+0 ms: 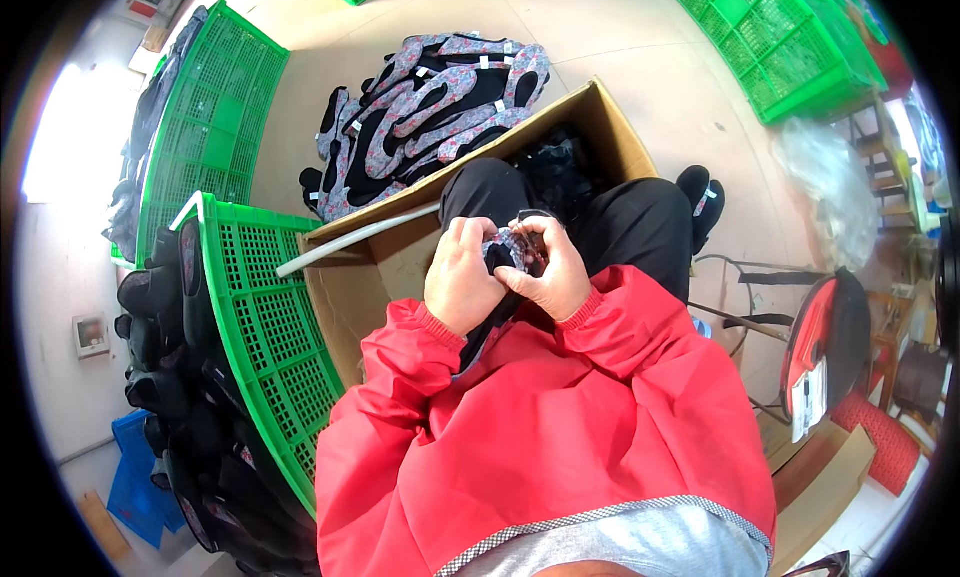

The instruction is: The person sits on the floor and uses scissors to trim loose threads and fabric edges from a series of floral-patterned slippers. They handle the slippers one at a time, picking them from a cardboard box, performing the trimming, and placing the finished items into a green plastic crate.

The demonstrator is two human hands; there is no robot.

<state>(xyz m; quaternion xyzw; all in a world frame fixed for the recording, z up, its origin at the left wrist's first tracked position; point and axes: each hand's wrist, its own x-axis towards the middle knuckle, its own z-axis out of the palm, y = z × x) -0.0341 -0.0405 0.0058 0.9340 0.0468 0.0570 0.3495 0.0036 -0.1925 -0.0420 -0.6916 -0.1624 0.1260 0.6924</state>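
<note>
Over my lap, both hands are drawn close together around a small floral-and-black fabric piece [513,247] that looks like a shoe upper. My left hand [465,279] grips its left side, fingers curled. My right hand [552,272] pinches the other side, thumb lying across the front and fingers bent behind. A dark edge of the piece arches above the right fingers; much of it is hidden by my hands. Beyond my knees, an open cardboard box [622,127] holds dark material [560,172]. On the floor past it lies a heap of similar floral-and-black pieces [425,117].
A white tube [360,239] crosses the box's left part. Green crates stand at near left [270,327], far left [215,107] and far right [775,52]. Black padded pieces [160,377] hang outside the near crate. On the right are a plastic bag [825,192] and a red-and-black round seat [825,337].
</note>
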